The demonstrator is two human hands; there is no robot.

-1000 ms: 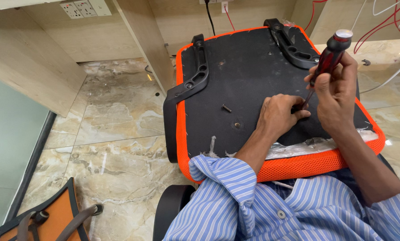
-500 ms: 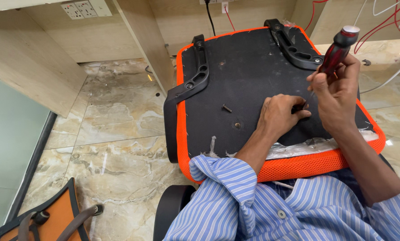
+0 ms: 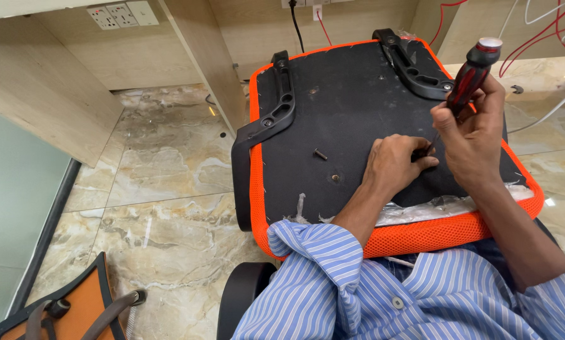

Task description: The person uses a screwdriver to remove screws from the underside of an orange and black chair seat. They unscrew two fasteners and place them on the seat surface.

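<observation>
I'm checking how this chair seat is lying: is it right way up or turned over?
Turned over. The seat shows its black underside, armrest brackets bolted on, orange mesh wrapped round the edge.

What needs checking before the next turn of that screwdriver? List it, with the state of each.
1. Right hand gripping the screwdriver handle: ok.
2. Left hand resting on the seat base, steadying the tip: ok.
3. Tip seated in a screw head: cannot tell, fingers hide it.
4. Loose screw lying on the base, apart from both hands: ok.
5. Armrest brackets lying against the base: ok.
</observation>
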